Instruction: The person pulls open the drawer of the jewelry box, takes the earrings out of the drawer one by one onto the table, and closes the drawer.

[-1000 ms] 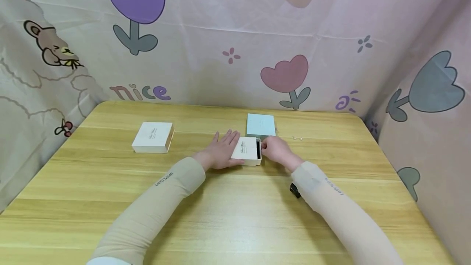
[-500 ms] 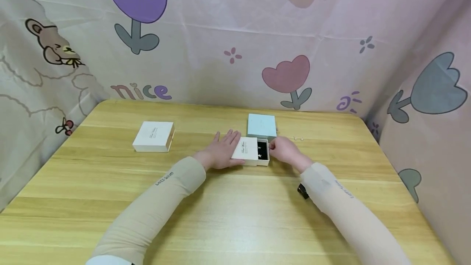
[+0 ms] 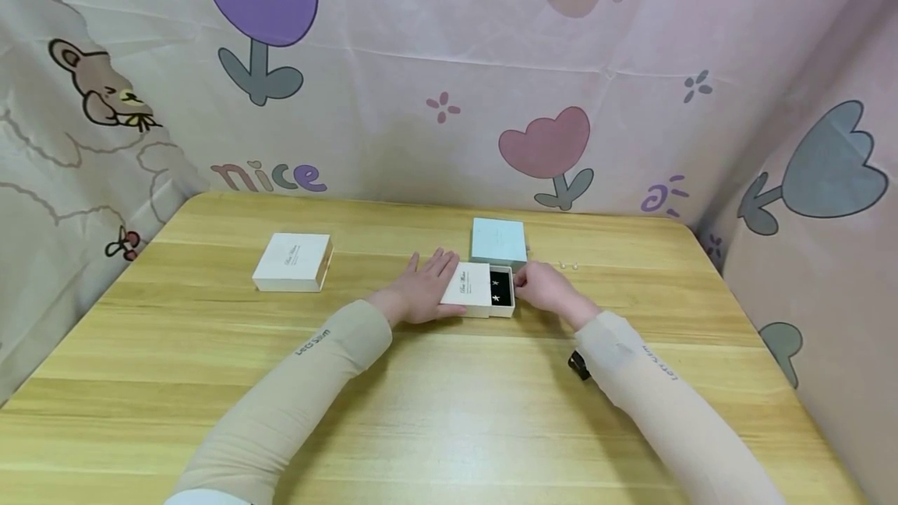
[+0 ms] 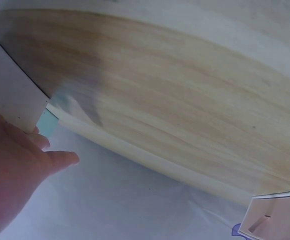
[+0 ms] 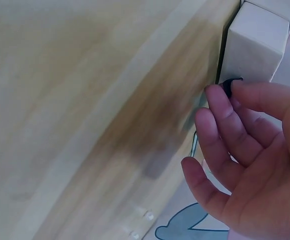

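Note:
A small white drawer-style jewelry box [image 3: 467,287] lies on the table with its drawer [image 3: 502,313] part-way out to the right. Inside the drawer a black pad [image 3: 502,285] carries two small star-shaped earrings [image 3: 495,298]. My left hand [image 3: 418,292] rests flat on the box's outer sleeve, fingers straight. At the drawer's end my right hand [image 3: 542,287] pinches a black pull tab [image 5: 228,88] between thumb and index finger, as the right wrist view shows. Its other fingers are loosely bent.
A light blue box [image 3: 498,240] stands just behind the drawer. Two small pearl-like earrings [image 3: 568,266] lie right of it. Another white box [image 3: 291,261] is at the left. A patterned cloth [image 3: 393,131] hangs along the table's back edge.
My right hand has moved right, drawing the drawer out so the star earrings show. During the last half second both hands stay nearly still. The left hand has kept its place.

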`<action>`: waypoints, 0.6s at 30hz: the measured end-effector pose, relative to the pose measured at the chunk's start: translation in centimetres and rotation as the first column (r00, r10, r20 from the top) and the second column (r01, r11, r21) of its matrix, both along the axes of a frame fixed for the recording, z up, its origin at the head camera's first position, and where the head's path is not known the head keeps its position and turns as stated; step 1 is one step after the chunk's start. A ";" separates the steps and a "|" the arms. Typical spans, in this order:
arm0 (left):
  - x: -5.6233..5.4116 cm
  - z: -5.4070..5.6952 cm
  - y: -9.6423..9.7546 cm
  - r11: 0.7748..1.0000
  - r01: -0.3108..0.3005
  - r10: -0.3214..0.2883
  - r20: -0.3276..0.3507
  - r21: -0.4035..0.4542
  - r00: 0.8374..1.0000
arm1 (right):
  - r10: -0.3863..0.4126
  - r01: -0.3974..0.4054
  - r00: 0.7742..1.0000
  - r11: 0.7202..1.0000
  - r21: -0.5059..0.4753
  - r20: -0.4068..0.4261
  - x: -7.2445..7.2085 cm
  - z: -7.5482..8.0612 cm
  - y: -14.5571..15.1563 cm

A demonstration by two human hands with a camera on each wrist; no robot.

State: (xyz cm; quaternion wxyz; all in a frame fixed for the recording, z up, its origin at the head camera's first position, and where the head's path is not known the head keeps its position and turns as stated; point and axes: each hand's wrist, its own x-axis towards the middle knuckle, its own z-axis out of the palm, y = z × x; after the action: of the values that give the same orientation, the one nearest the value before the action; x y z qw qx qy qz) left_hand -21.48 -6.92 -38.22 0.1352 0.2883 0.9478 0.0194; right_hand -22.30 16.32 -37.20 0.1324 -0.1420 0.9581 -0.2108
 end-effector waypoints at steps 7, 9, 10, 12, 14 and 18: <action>0.2 0.1 -0.1 1.000 0.007 -0.007 -0.003 0.021 1.000 | -0.015 0.015 1.000 1.000 -0.007 -0.022 0.1 -0.2 -0.1; 0.2 0.1 -0.1 1.000 0.009 -0.009 0.000 0.020 1.000 | -0.022 0.022 1.000 1.000 -0.008 -0.019 0.1 -0.3 -0.1; 0.2 0.1 -0.1 1.000 0.010 -0.010 0.002 0.023 1.000 | -0.027 0.027 1.000 1.000 -0.011 -0.015 0.1 -0.3 -0.1; 0.3 0.1 -0.1 1.000 0.013 -0.013 0.003 0.026 1.000 | -0.038 0.037 0.999 0.999 -0.016 -0.013 0.2 -0.3 -0.2; 0.3 0.0 -0.1 0.999 0.014 -0.014 0.001 0.033 1.000 | -0.042 0.042 0.999 0.999 -0.021 -0.006 0.2 -0.3 -0.2; 0.3 -0.1 -0.1 0.999 0.018 -0.018 -0.007 0.032 1.000 | -0.056 0.056 0.998 0.998 -0.036 -0.006 0.2 -0.3 0.0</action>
State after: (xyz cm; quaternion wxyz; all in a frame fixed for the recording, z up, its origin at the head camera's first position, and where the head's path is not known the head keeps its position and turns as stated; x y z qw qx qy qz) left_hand -21.20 -6.98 -38.27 0.1275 0.2989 0.9452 0.0324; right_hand -22.09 16.31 -37.46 0.1206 -0.1182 0.9582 -0.2308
